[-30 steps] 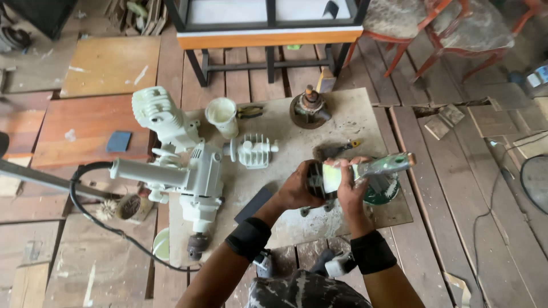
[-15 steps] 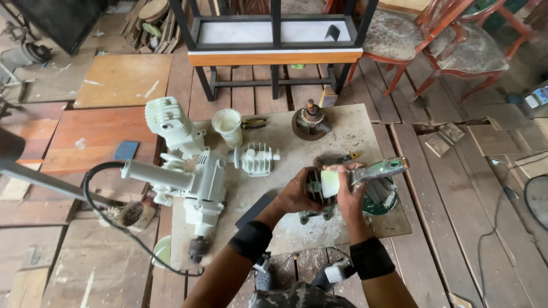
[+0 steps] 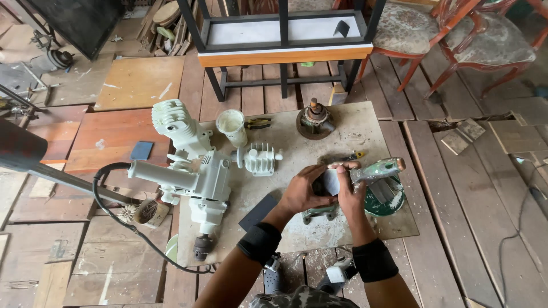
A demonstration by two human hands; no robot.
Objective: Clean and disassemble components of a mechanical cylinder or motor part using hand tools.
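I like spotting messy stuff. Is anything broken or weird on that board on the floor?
Yes. The big pale green electric drill lies on its side, and its ribbed pale green cover sits loose beside it, apart. White dust and paint smears cover the plywood board. Both hands, left hand and right hand, grip a paint-smeared part.

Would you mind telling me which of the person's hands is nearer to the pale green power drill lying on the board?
Left. The left hand is just right of the power drill, apart from it. The right hand lies beyond the left one, further right, by the green-handled tool.
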